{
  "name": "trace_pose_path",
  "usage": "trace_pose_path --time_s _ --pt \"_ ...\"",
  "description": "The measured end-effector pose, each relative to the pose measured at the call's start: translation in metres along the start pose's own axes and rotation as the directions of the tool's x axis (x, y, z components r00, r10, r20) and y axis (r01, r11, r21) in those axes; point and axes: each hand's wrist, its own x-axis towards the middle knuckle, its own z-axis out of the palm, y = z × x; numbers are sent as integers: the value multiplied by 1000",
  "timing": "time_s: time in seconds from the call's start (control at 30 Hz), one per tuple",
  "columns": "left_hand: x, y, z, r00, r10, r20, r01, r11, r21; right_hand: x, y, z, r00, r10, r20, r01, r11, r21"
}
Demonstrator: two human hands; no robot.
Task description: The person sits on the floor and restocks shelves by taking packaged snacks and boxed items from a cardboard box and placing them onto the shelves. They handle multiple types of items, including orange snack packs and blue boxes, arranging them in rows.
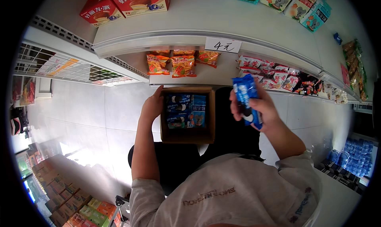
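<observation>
A blue sandwich-biscuit packet (pixel 244 91) is in my right hand (pixel 265 111), raised to the right of an open cardboard box (pixel 211 120). The fingers and thumb wrap around the packet's middle. My left hand (pixel 153 105) grips the box by its left wall, near the far corner. Inside the box lie several dark blue biscuit packets (pixel 178 107) in a stack on the left. Beside them, on the right, is a light blue packet with a koala picture (pixel 198 111). The box's near end shows dark bare cardboard.
Orange snack bags (pixel 183 65) and red-and-white packets (pixel 268 72) sit on the lower shelf. Above it, an upper shelf edge (pixel 166 38) with a price card (pixel 223 45) juts out. A wire rack (pixel 74 68) stands left. Blue bottle packs (pixel 357 155) are at right.
</observation>
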Motion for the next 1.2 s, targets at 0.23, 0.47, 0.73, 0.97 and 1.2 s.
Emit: trace_pose_path --time_s 0.23,0.47,0.73,0.97,1.2 --pt "-2 11 1 998 -55 24 52 993 106 33 161 -14 791 461 -402 -401 887 229" --pt "-1 17 0 994 -89 63 77 981 179 56 193 -34 734 360 -576 -444 896 -7" --pt "-3 23 0 992 -102 77 83 973 214 60 211 -32 689 248 -682 -495 847 -192" --pt "-2 29 -3 990 -95 104 71 974 214 57 234 -47 760 118 -639 -425 834 -352" --pt "-4 21 -1 992 -109 70 102 990 102 40 258 -62 936 -170 -310 -240 338 -910"
